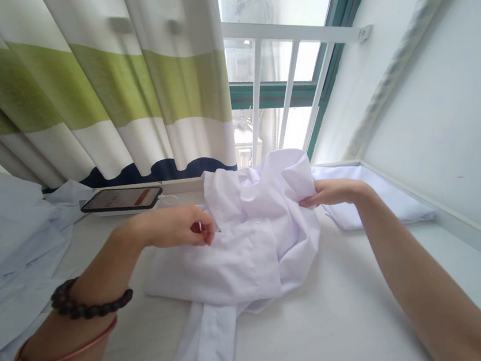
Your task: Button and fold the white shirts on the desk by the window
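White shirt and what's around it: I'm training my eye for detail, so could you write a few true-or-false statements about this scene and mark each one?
1. The right hand holds the white shirt in the middle. True.
2. A phone lies in front of the curtain. True.
3. The phone rests on top of that shirt. False: it lies apart from it, to the left.
4. A dark bead bracelet is worn above the left hand. True.
5. The curtain is plain white all over. False: it has a green band.

A striped curtain [99,86] and white window railing [293,32] suggest a home.
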### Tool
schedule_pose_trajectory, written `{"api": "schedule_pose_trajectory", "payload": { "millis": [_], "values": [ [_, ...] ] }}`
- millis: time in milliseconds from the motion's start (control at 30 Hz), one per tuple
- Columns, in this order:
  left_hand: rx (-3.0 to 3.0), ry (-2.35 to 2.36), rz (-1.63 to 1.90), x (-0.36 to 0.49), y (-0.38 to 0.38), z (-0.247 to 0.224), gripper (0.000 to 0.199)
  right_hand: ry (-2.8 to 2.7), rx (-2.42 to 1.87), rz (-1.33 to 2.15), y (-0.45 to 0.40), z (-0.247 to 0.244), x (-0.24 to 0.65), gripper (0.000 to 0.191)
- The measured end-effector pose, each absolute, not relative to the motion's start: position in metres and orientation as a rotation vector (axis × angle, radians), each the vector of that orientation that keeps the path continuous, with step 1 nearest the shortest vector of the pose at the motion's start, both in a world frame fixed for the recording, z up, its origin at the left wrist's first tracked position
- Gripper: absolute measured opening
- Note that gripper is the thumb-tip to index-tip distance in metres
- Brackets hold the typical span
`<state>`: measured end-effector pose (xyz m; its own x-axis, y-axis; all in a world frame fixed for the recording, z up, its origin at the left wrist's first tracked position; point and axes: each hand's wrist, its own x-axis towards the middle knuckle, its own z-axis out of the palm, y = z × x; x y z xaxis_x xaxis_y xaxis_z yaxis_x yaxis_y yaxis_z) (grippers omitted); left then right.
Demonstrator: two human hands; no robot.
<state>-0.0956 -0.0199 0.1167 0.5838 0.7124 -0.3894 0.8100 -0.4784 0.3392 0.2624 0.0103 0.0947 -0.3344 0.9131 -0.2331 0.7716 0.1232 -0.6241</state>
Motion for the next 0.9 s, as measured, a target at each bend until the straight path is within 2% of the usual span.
{"api": "schedule_pose_trajectory", "payload": {
  "millis": [100, 233, 300, 333, 400, 467, 500, 600, 667, 733, 900],
  "values": [
    [2.301, 1.321, -0.175, -0.119, -0.017, 0.127, 0.027, -1.941, -1.640, 1.248, 0.005, 0.102, 0.268, 0.033],
    [2.246, 1.337, -0.164, -0.110, -0.022, 0.120, 0.068, -1.624, -1.591, 1.051, 0.002, 0.111, 0.273, 0.029],
    [2.250, 1.296, -0.247, -0.093, -0.024, 0.112, 0.078, -1.501, -1.485, 1.008, 0.004, 0.111, 0.269, 0.026],
    [2.251, 1.294, -0.305, -0.085, -0.024, 0.110, 0.073, -1.445, -1.428, 0.994, 0.005, 0.111, 0.266, 0.024],
    [2.254, 1.260, -0.358, -0.079, -0.025, 0.111, 0.048, -1.334, -1.329, 0.951, 0.009, 0.110, 0.260, 0.020],
    [2.273, 1.191, -0.280, -0.094, -0.026, 0.120, 0.024, -1.231, -1.263, 0.883, 0.014, 0.108, 0.258, 0.018],
    [2.297, 1.187, -0.163, -0.109, -0.025, 0.126, 0.021, -1.187, -1.251, 0.834, 0.017, 0.108, 0.259, 0.017],
    [2.324, 1.488, -0.119, -0.170, -0.022, 0.138, 0.024, -1.182, -1.285, 0.663, 0.020, 0.108, 0.267, 0.016],
    [2.222, 1.838, -0.221, -0.205, -0.017, 0.138, 0.028, -1.258, -1.329, 0.571, 0.018, 0.109, 0.272, 0.015],
    [2.126, 1.939, -0.295, -0.221, -0.011, 0.133, 0.034, -1.322, -1.386, 0.531, 0.014, 0.112, 0.273, 0.018],
    [2.435, 1.893, -0.094, -0.168, -0.009, 0.125, 0.044, -1.420, -1.575, 0.702, 0.003, 0.114, 0.255, 0.030]
  ]
}}
